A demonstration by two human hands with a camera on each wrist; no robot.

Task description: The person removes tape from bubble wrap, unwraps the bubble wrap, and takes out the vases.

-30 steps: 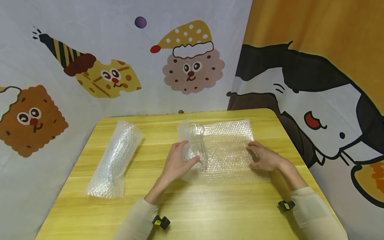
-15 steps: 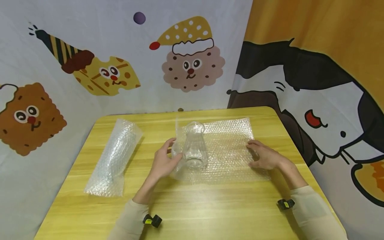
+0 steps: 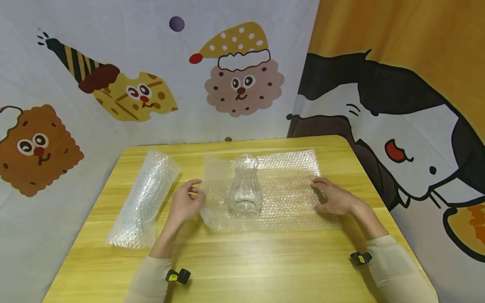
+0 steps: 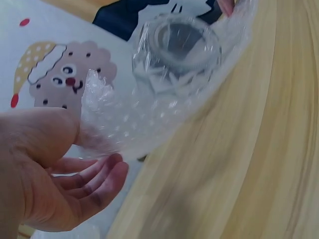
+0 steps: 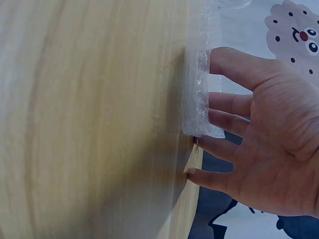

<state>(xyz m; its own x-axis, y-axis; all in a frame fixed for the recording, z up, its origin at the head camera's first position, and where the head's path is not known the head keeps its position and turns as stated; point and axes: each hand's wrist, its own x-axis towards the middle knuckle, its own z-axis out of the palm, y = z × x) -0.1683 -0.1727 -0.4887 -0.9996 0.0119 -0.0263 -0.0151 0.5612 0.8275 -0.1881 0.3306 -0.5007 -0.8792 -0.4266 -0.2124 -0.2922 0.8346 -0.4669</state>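
Note:
A clear faceted glass vase (image 3: 245,183) lies on its side on a spread sheet of bubble wrap (image 3: 289,193), its wide base towards me. At the sheet's left edge my left hand (image 3: 185,202) pinches the wrap between thumb and fingers. In the left wrist view this raised edge of wrap (image 4: 124,119) shows between them, with the vase's round base (image 4: 182,42) beyond. My right hand (image 3: 335,200) rests at the right edge, its fingers fairly straight. The right wrist view shows those fingers (image 5: 229,104) touching the wrap's edge (image 5: 197,99).
A long bubble-wrapped bundle (image 3: 145,202) lies slanted on the left of the wooden table (image 3: 261,265); its contents cannot be made out. Behind the table hangs a printed cloth backdrop (image 3: 151,25) with cartoon figures.
The left hand has moved left from beside the vase, drawing the wrap's left part off it and outwards, so the vase now shows uncovered. My right hand has stayed in place.

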